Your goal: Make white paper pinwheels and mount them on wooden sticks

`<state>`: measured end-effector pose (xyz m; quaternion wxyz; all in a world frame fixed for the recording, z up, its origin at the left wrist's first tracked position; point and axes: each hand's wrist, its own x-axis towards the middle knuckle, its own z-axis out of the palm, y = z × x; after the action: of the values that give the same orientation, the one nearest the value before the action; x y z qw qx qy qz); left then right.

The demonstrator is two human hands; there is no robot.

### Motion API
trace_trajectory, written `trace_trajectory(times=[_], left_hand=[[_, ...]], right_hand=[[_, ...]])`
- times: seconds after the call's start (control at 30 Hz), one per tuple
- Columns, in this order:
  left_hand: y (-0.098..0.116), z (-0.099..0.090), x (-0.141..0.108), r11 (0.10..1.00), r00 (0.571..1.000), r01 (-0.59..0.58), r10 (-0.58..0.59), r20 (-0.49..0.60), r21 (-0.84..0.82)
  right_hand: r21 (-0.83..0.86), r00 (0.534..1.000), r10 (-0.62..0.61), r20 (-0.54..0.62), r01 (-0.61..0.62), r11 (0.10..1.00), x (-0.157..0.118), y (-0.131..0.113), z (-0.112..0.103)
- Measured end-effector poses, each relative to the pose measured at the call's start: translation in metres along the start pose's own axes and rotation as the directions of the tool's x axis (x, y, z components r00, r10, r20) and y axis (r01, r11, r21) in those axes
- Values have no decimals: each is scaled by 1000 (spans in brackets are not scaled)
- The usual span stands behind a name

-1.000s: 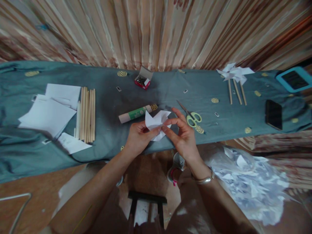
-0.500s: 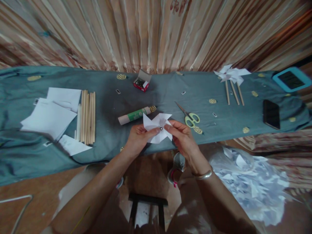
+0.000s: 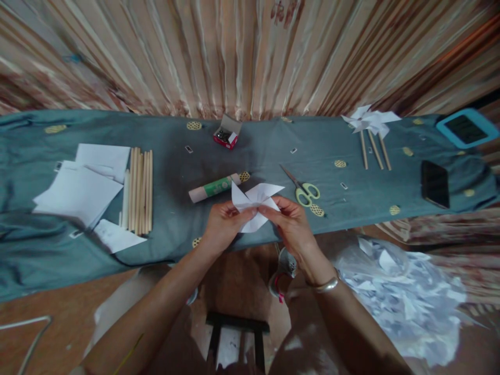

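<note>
Between my hands is a white paper pinwheel [image 3: 258, 195], held over the front edge of the cloth-covered table. My left hand [image 3: 225, 223] grips its left side, with the thumb at the centre. My right hand [image 3: 291, 219] pinches the right side, its thumb meeting the left one at the middle. The thumbs cover the pinwheel's centre, so the pin there is hidden. Just behind the pinwheel lies a glue stick [image 3: 214, 187] with a green label. Scissors [image 3: 303, 188] with light green handles rest to the right, blades partly apart.
A small red box [image 3: 226, 134] of metal pins stands open at the back. Wooden sticks [image 3: 141, 192] and white paper sheets [image 3: 80, 192] lie left. Finished pinwheels [image 3: 371, 122], a phone [image 3: 435, 183] and a blue-framed device [image 3: 466, 128] lie right. A bag of paper pieces [image 3: 406, 302] sits below.
My thumbs have closed together over the pinwheel's centre, covering the metal pin head that showed before. The pinwheel has turned slightly in my hands.
</note>
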<state>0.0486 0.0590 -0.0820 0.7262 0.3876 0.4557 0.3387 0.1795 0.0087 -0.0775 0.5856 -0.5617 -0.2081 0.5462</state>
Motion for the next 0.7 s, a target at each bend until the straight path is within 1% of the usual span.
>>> trace_trajectory(times=[0.13,0.23,0.37,0.7], left_hand=[[-1,1,0,999,1000,-2,2,-11,-51],[-1,1,0,997,1000,-16,14,-21,-72],[-2,-1,1,998,999,-36,34,-39,-50],[0,1,1,998,998,-49,47,-42,-44]], right_hand=[[-2,1000,9,-19,-9,1000,0,0,1],[-11,1000,-6,-12,5,1000,-1,0,2],[-7,1000,-17,8,17,1000,-1,0,2],[-27,999,-40,-1,40,999,0,-1,3]])
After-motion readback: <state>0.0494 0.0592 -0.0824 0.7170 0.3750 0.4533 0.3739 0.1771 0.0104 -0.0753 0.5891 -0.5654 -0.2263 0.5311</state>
